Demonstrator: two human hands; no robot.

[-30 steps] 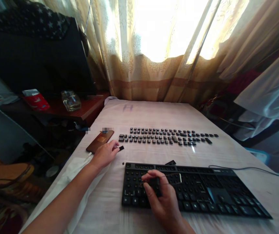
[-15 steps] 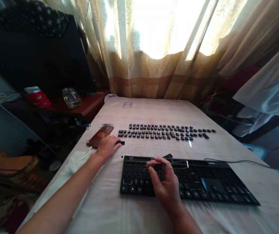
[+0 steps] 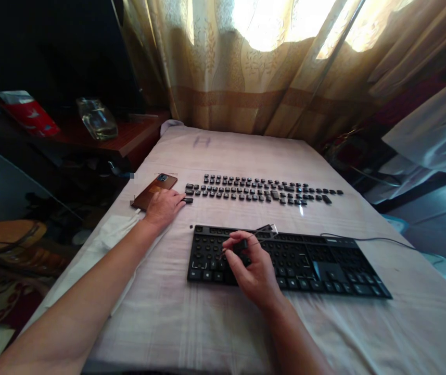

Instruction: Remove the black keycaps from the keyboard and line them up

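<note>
Pinching a thin wire tool (image 3: 262,241) in my right hand (image 3: 256,271), I had the thumb and forefinger brought together around it, with the other fingers curled in. Its looped end pointed away from me and to the right, above the upper part of the black keyboard (image 3: 296,281). My hand was over the keyboard's left half, but I could not tell whether its fingers touched the keys beneath.

My left hand (image 3: 160,209) lay low by the left edge of the cloth-covered counter (image 3: 207,317), partly over the brown phone (image 3: 148,192). Its fingers were bent and close to one another, their tips at a dark keycap (image 3: 188,200); whether the thumb and forefinger had closed on it, I could not tell.

The keyboard sat nearer the counter's near edge than its far edge, with many switches bare, and its cord (image 3: 386,239) ran toward the right edge. Beyond it, loose keycaps (image 3: 242,197) stretched in rows across the middle, the left end of the rows just beside my left fingertips. A small dark piece (image 3: 191,226) lay just off the keyboard's far left corner. White fabric (image 3: 103,242) lay along the counter's left edge, beside my left forearm.
</note>
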